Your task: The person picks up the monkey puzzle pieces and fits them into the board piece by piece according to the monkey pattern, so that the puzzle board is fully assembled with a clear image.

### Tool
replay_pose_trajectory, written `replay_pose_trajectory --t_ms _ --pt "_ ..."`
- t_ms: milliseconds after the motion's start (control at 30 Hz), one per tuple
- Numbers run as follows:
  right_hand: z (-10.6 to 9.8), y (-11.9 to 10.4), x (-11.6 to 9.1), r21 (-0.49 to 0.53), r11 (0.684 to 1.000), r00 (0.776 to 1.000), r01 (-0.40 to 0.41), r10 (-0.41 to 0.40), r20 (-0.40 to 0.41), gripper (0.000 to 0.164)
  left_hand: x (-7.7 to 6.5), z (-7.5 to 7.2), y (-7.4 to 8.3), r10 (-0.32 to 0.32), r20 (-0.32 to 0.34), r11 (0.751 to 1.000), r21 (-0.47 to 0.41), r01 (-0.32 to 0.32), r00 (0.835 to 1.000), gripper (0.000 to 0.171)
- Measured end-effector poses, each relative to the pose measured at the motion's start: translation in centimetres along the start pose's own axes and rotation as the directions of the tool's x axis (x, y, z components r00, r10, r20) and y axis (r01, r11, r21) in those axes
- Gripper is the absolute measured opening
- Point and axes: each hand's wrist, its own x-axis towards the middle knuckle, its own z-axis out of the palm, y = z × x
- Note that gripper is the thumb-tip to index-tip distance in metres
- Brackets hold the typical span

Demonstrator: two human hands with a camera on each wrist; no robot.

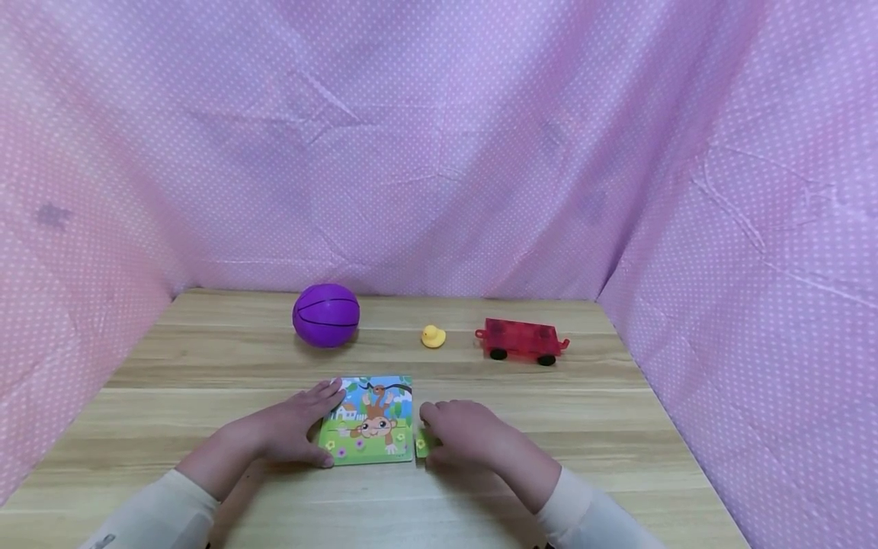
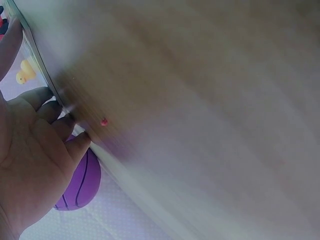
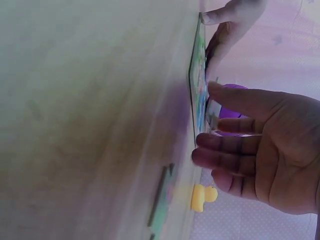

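Note:
A square monkey puzzle [image 1: 376, 428] lies flat on the table in the head view. My left hand [image 1: 300, 424] rests at its left side, fingertips on the upper left corner and thumb at the lower left. Just right of the puzzle, my right hand [image 1: 466, 435] pinches a thin puzzle piece [image 3: 213, 107] between thumb and index finger, its other fingers extended. Green with a small flower shows beside that thumb in the head view; the palm hides the rest. Another green-faced puzzle piece [image 3: 161, 202] lies on the table in the right wrist view.
Behind the puzzle stand a purple ball [image 1: 326, 316], a yellow rubber duck [image 1: 433, 336] and a red toy wagon [image 1: 521, 340] with black wheels. Pink dotted cloth [image 1: 411, 152] rises around the wooden table [image 1: 329, 507] at the back and sides.

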Motion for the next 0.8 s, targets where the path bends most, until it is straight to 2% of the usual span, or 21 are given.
replay_pose_trajectory --t_ms 200,367,600,800 --pt "-0.8 -0.6 1.4 -0.001 0.999 0.996 0.052 -0.052 -0.068 0.045 0.1 0.1 -0.2 -0.004 0.007 1.000 -0.009 0.004 1.000 0.109" --pt "-1.0 -1.6 3.0 0.004 0.996 0.993 0.084 -0.083 -0.083 0.050 0.3 0.0 -0.4 -0.007 0.004 1.000 -0.009 0.007 1.000 0.109" --pt "-0.6 -3.1 5.4 -0.011 0.989 0.983 0.146 -0.147 -0.110 0.041 0.3 -0.1 -0.4 -0.001 0.011 1.000 -0.027 0.002 1.000 0.108" --pt "0.4 -4.9 7.1 -0.060 0.966 0.957 0.253 -0.259 -0.133 0.026 0.1 -0.2 -0.3 0.018 0.004 0.999 -0.032 -0.018 1.000 0.108"
